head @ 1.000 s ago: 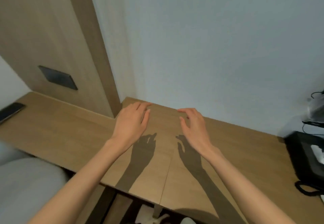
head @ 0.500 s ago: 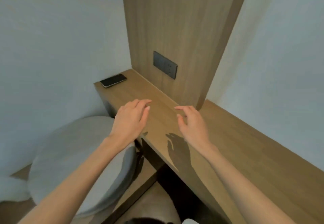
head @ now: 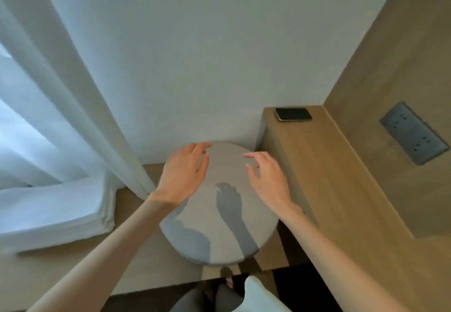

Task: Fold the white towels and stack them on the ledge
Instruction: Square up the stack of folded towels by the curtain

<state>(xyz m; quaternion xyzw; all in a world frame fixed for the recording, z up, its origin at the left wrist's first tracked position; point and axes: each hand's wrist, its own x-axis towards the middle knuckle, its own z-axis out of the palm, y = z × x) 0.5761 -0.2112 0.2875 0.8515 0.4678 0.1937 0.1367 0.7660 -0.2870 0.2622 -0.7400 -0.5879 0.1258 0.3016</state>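
Hanging down the left side, a white curtain (head: 61,87) falls to a low wooden ledge (head: 128,202); on that ledge, just beside the curtain's hem, lies a stack of folded white towels (head: 53,211), several layers deep, edges lined up; next along stands a round grey stool (head: 207,211), its seat in front of the ledge's right end and close against the desk (head: 317,165); the left hand (head: 185,172) hovers palm down above the seat's left rim, fingers nearly straight and loose, holding nothing; the right hand (head: 266,177) hovers opposite, above the right rim, fingers loosely bent, thumb apart, likewise holding nothing; the two are near each other but apart, and their shadows lie on the seat; the desk runs on to the right along a wood panel (head: 390,55); a dark phone (head: 293,114) lies flat at the desk's far end; a grey socket plate (head: 413,133) sits in the panel; at the bottom edge a white shape (head: 263,297) shows, too cropped to tell what it is.
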